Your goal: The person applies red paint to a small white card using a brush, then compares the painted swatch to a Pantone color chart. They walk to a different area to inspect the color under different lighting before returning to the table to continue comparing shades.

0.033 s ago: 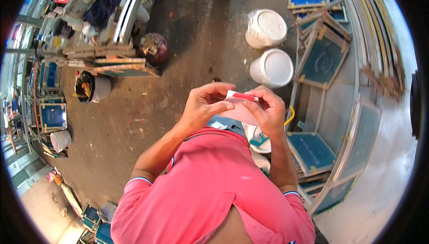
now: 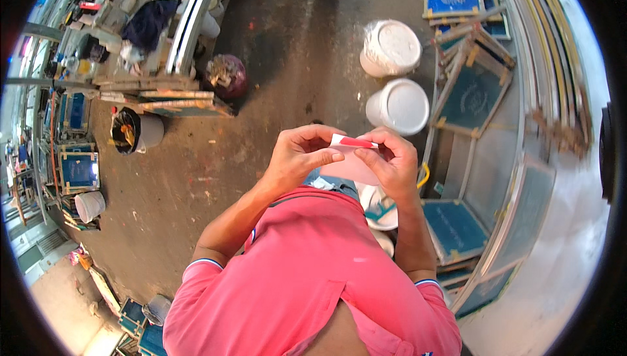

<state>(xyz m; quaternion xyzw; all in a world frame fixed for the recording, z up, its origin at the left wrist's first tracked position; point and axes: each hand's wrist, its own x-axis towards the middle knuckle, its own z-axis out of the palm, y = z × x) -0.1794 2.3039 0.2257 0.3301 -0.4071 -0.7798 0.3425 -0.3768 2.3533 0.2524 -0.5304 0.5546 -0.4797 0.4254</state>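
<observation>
Both my hands are raised in front of my pink shirt, holding a small white card with a red stripe along its top edge. My left hand pinches the card's left side between thumb and fingers. My right hand grips its right side, fingers curled over the top. The card's lower part is pale pink and partly hidden behind my fingers.
Two white lidded buckets stand on the stained concrete floor ahead. Blue-meshed printing frames lean along a long table at the right. A black bucket, a dark round bag and cluttered shelving sit at the left.
</observation>
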